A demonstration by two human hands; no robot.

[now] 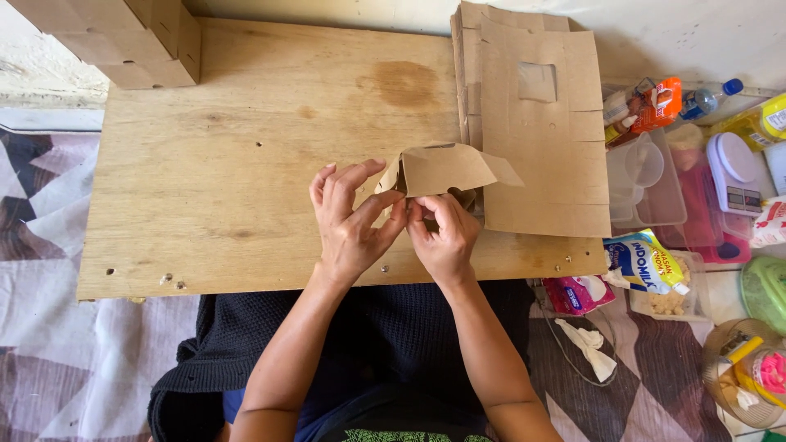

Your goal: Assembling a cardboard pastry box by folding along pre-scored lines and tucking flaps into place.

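Both of my hands meet at the near middle of a low plywood board (229,164). My left hand (348,221) pinches the near edge of a partly folded brown cardboard box blank (442,168) with thumb and forefinger, the other fingers spread upward. My right hand (442,233) grips the same edge from the right, fingers curled on it. The blank's flaps stand up off the board. A stack of flat cardboard box blanks (536,123) with a square window lies just to the right, touching the piece I hold.
Folded cardboard boxes (123,37) sit at the board's far left corner. To the right of the board are clear plastic containers (647,180), a small kitchen scale (737,176), bottles (708,98), a food packet (643,262) and a green basket (765,290). A patterned mat covers the floor.
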